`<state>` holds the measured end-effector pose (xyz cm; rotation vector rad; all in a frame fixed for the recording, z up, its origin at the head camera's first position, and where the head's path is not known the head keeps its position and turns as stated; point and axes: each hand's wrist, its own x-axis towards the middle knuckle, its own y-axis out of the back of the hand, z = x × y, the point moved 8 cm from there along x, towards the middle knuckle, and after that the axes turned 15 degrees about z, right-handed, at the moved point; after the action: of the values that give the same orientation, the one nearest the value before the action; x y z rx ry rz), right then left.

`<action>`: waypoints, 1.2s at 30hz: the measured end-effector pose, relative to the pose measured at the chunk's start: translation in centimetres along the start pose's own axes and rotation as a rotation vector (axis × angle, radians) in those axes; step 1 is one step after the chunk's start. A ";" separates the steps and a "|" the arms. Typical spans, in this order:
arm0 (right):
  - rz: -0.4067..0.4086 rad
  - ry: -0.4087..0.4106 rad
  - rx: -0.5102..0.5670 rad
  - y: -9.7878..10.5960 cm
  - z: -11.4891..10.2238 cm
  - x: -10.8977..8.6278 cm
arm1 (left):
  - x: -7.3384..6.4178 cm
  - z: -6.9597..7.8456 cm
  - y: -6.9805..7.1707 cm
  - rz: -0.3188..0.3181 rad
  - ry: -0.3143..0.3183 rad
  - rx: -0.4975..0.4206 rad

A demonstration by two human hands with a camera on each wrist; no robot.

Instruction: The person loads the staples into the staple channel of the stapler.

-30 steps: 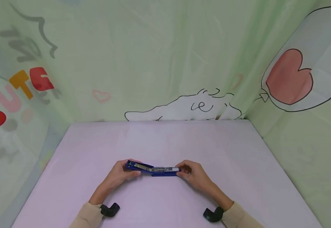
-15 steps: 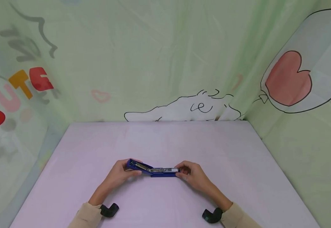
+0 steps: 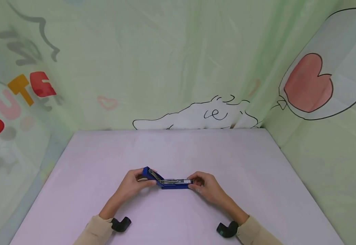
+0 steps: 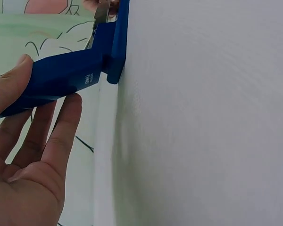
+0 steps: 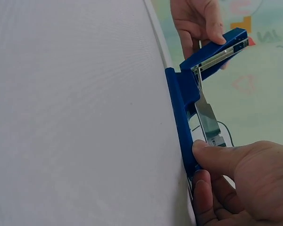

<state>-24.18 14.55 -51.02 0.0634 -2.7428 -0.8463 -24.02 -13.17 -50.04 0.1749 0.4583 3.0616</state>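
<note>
A blue stapler (image 3: 175, 186) is spread open on the table in the head view, its cover swung back to the left and tilted up. My left hand (image 3: 132, 185) holds that cover (image 4: 61, 73) between thumb and fingers. At the other end, my right hand (image 3: 208, 185) pinches the end of the base (image 5: 179, 117), thumb on one side and fingers on the other. Between the two hands the metal magazine (image 5: 207, 120) lies exposed above the base. Inside the raised cover a metal strip (image 5: 221, 56) shows. The base lies along the table surface in both wrist views.
The pale table (image 3: 178, 149) extends around the stapler on all sides. Printed curtains (image 3: 153, 68) stand along its back and both sides. A black wrist device (image 3: 121, 224) sits by the left sleeve, another black wrist device (image 3: 228, 229) by the right.
My left hand has moved slightly right and up, tilting the stapler's cover more steeply away from the base. The right hand keeps its hold at almost the same place.
</note>
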 end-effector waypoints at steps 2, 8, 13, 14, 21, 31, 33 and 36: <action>-0.005 -0.002 -0.001 0.0 0.0 0.0 | 0.1 0.1 -0.2 0.003 0.001 -0.005; -0.006 0.005 0.003 -0.1 0.0 0.0 | 0.3 0.3 -0.9 0.009 -0.006 0.009; -0.001 0.018 0.003 -0.2 0.1 0.0 | 0.3 0.6 -1.2 0.018 -0.001 -0.008; 0.000 0.020 0.004 -0.2 0.1 0.0 | 0.3 0.6 -1.3 0.018 -0.002 -0.012; -0.001 0.021 0.002 -0.1 0.2 0.0 | 0.2 0.9 -1.6 0.018 0.010 -0.032; -0.005 0.013 0.012 -0.1 0.2 0.0 | 0.2 1.3 -2.0 0.027 0.009 -0.011; -0.008 0.010 0.020 -0.1 0.2 0.0 | 0.2 1.3 -2.1 0.028 0.012 -0.007; -0.016 0.013 0.025 -0.2 0.3 -0.1 | 0.2 1.3 -2.2 0.029 0.015 -0.006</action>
<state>-24.19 14.56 -51.37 0.0950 -2.7444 -0.8135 -23.98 -10.70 -49.41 0.1605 0.4514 3.0945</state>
